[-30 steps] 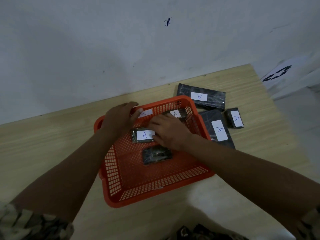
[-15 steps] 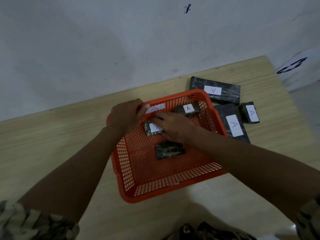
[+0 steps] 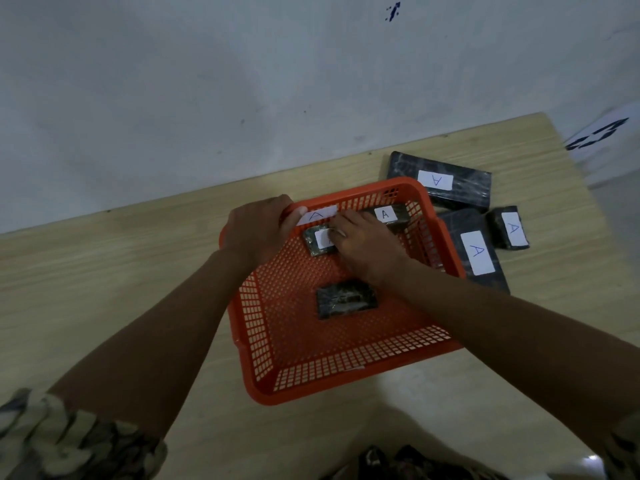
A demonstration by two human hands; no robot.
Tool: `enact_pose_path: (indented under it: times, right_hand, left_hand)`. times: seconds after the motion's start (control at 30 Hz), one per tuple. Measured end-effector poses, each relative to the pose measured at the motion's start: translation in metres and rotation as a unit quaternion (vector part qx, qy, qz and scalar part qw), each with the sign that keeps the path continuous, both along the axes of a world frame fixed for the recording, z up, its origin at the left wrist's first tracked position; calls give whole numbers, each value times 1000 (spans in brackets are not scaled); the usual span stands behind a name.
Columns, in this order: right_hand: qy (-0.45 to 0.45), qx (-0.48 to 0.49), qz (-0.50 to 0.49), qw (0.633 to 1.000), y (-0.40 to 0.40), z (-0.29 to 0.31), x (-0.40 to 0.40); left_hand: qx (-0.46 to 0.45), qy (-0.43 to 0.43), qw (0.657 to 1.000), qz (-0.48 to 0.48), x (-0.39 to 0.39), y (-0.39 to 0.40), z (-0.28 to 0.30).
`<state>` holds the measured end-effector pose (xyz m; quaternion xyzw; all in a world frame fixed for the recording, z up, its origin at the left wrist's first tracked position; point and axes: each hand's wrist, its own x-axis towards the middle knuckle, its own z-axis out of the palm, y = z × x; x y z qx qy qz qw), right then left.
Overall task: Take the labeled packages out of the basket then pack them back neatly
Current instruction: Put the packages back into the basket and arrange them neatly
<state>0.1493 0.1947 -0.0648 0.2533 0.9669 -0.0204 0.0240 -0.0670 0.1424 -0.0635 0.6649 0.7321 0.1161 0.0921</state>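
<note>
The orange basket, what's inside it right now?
Inside the orange basket lie four dark packages; three show A labels, one shows none. Both hands cover part of the far end, so more could hide there.

Orange basket (image 3: 346, 382): near half of floor open, save one unlabeled dark package (image 3: 346, 301) lying mid-floor. Far half crowded: left hand (image 3: 256, 230) over far-left rim, right hand (image 3: 367, 242) on a small labeled package (image 3: 320, 241), another labeled package (image 3: 389, 214) in far-right corner. Right of basket, three labeled packages block the table (image 3: 104, 271): long one (image 3: 440, 180) far, large one (image 3: 476, 251) against the basket wall, small one (image 3: 509, 228) beyond. Table left of basket bare; near strip clear between the forearms.
</note>
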Motion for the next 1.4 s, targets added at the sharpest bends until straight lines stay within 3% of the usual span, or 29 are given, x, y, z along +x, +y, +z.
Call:
enact_pose_path:
  times: [0.1,0.17,0.27,0.4,0.53,0.57,0.63,0.8,0.83,0.9,1.03,1.17,1.2,1.4]
  right_hand:
    - [46,-33,1,998,-5,6,4]
    - [74,-94,57,991,-14,10,10]
    - [33,-177,120,976,-29,11,25]
    - [-15,-209,94,973,-39,3,42]
    - [44,-277,19,960,-38,4,52]
    - [70,-339,-27,938,-37,6,53]
    - [126,-482,-139,856,-33,9,55]
    - [209,-721,-351,560,-25,23,52]
    - [217,-739,-363,524,-23,26,52]
    - [227,-753,-359,503,-21,31,52]
    - [202,-723,-331,571,-20,38,51]
    - [114,-585,-289,749,-13,40,56]
    - [93,-557,-276,777,-11,39,57]
    - [35,-428,-258,865,5,27,64]
  left_hand:
    - [4,4,1000,-3,1,0,0]
    - [4,2,1000,-5,1,0,0]
    - [-1,2,1000,-2,1,1,-1]
    - [-4,9,1000,-2,2,1,-2]
    - [-9,7,1000,-2,1,0,0]
    - [-11,6,1000,-3,0,0,1]
    - [-12,3,1000,-3,1,0,1]
    - [-9,3,1000,-3,2,-1,0]
    - [-10,5,1000,-2,2,0,0]
    - [-11,7,1000,-1,2,0,1]
    - [-9,14,1000,1,3,-1,2]
    - [-12,5,1000,2,3,-1,4]
    - [-14,5,1000,2,3,-1,4]
    - [-15,6,1000,5,5,-2,5]
